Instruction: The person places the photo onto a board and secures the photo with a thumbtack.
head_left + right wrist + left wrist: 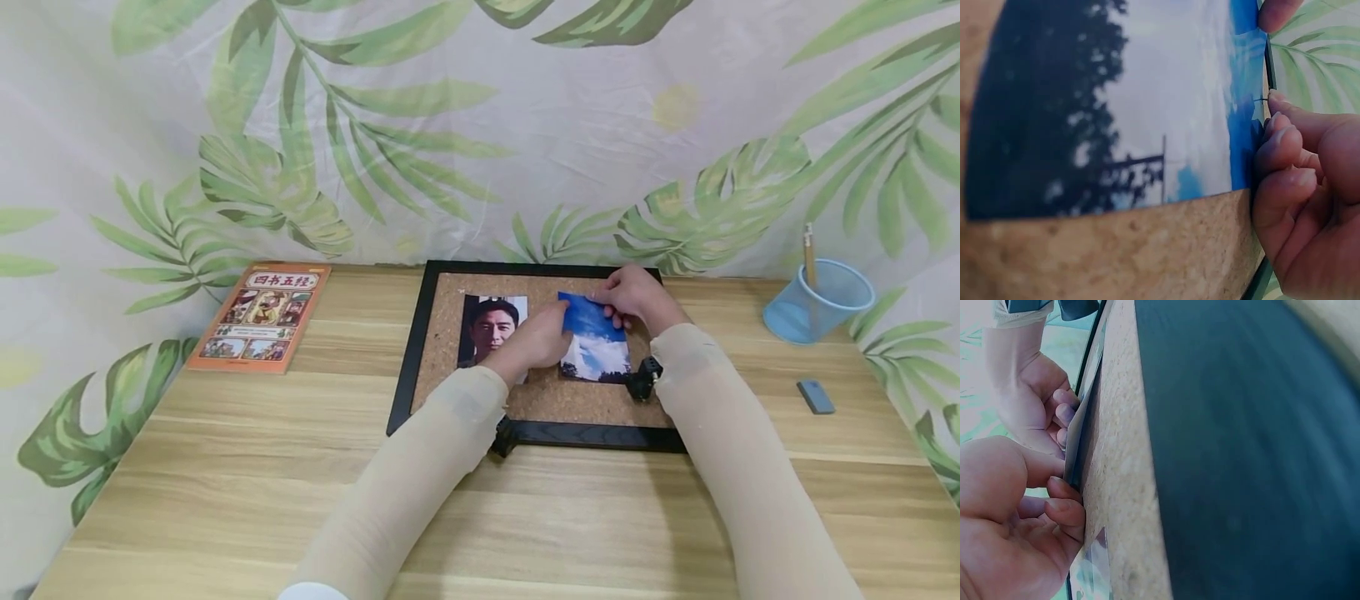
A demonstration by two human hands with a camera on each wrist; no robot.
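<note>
The black-framed cork board [420, 333] lies flat near the bench's [225, 467] back edge, with open wood grain along the front edge and at both sides; an orange book [262, 317] sits toward the back-left corner, a blue mesh cup [821, 302] and a small grey block [815, 396] toward the right edge. On the grainy cork a glossy sky photo [596, 340] lies right of a portrait print [491, 327]. The left hand [536, 337] pinches the sky photo's left edge with curled fingers, and the right hand [633, 293] pinches its top edge.

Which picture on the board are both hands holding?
The blue sky photo, on the right of the cork board. The portrait photo beside it is only partly covered by the left hand.
</note>
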